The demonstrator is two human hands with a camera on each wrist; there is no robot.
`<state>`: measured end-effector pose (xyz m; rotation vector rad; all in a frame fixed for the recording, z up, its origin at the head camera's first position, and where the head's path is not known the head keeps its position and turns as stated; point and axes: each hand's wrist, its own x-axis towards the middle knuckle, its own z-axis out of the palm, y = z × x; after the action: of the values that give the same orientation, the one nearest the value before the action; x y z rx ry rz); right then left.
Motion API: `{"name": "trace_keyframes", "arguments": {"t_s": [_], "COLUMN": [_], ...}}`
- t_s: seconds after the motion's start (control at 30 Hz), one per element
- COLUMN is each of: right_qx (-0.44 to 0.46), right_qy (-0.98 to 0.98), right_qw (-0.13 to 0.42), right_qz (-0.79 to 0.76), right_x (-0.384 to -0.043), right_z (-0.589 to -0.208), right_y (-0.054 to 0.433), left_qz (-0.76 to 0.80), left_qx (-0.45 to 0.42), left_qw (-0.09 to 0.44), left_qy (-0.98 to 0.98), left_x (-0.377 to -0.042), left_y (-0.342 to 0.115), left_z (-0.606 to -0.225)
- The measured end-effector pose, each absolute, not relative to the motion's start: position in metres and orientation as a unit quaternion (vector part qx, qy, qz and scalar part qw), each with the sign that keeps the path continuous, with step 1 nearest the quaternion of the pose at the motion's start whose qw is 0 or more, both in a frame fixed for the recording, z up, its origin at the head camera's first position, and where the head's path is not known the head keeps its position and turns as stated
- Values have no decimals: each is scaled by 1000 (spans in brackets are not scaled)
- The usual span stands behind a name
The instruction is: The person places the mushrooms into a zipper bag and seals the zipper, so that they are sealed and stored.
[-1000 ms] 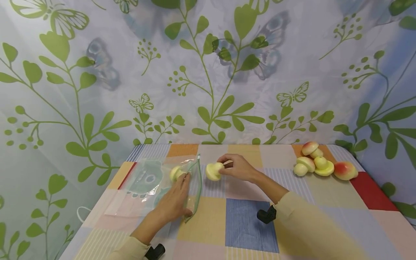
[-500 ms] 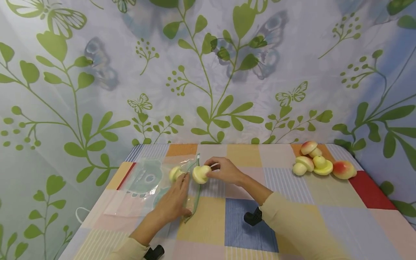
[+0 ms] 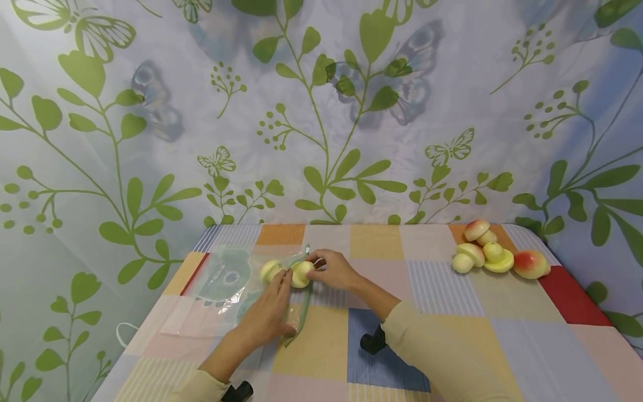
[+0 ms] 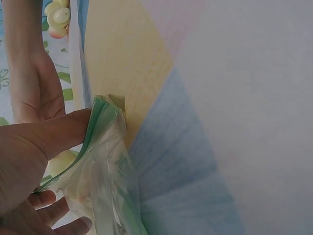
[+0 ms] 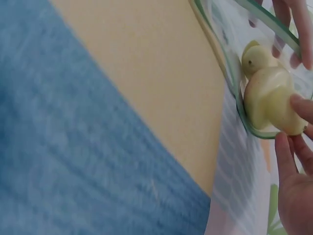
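Observation:
A clear zip bag (image 3: 188,318) with a green-edged mouth and a printed pattern lies flat on the left of the table. My left hand (image 3: 265,312) holds its mouth apart, thumb at the near end of the green rim (image 4: 93,134). Inside, close to the fingertips, sits a pale yellow toy mushroom (image 3: 269,269). My right hand (image 3: 337,272) pinches a second toy mushroom (image 3: 302,274) by its stem. In the right wrist view that mushroom's cap is within the bag's mouth, against the first mushroom (image 5: 259,58).
Several toy mushrooms (image 3: 497,258), some with red-tinted caps, are grouped at the table's far right, with a red-and-yellow rounded piece (image 3: 531,264) beside them. A patchwork cloth (image 3: 387,285) covers the table. Behind it hangs a leaf-patterned curtain (image 3: 301,84).
My right hand has moved left, carrying its mushroom from right of the bag into the bag's mouth. The left hand and the bag have stayed nearly still.

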<state>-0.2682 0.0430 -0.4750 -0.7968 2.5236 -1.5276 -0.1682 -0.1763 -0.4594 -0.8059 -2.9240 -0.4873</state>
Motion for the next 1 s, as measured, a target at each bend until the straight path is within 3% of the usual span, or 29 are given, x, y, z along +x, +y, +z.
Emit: {"name": "trace_keyframes", "arguments": {"t_s": [1.0], "right_qx": [-201], "right_qy": [842], "right_qw": [9], "right_qz": [-501], "right_x": [-264], "right_z": [-482], "right_y": [22], "left_qz": [-143], "left_qx": [-272], "left_qw": [32], "left_qy": [-951], "left_x": [-168], "left_y": [-178], "left_z": [-459]}}
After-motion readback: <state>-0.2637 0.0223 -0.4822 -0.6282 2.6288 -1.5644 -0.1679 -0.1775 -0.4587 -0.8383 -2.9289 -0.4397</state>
